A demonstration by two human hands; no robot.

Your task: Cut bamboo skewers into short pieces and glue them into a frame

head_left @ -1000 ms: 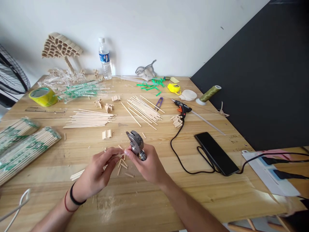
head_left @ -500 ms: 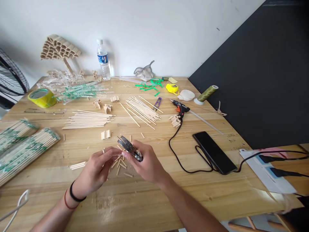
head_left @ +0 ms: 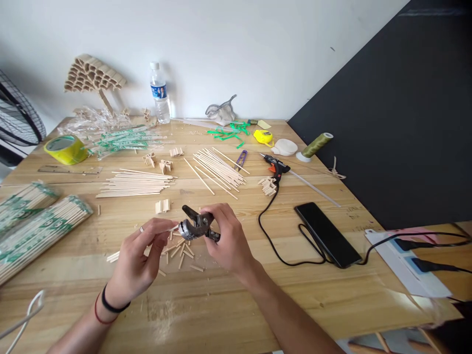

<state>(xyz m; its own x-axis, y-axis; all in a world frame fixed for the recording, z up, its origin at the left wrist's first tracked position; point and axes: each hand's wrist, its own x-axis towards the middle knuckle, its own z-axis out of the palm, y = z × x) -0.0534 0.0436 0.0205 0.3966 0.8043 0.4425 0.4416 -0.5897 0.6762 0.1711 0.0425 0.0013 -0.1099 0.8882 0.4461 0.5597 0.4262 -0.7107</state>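
Observation:
My right hand (head_left: 229,241) is wrapped round a pair of dark metal pruning shears (head_left: 199,225), whose jaws point left and stand apart. Between the thumb and fingertips of my left hand (head_left: 142,255) is a thin wooden stick (head_left: 173,228), and its end reaches the shears' jaws. Most of that stick is hidden by my fingers. Below the tool, short cut stick pieces (head_left: 181,250) lie scattered on the wooden table (head_left: 221,305). A small bundle of short sticks (head_left: 162,206) sits just beyond my left hand.
Long sticks (head_left: 136,184) lie in piles beyond my hands. On the right are a glue gun (head_left: 276,166) with a trailing cord and a phone (head_left: 327,234). Packaged sticks (head_left: 44,231) lie left. A water bottle (head_left: 159,96) stands at the back near yellow tape (head_left: 66,150).
My right hand has turned the shears, so their jaws now face left and spread apart. My left hand has drawn slightly left and down, with the stick now showing at its fingertips.

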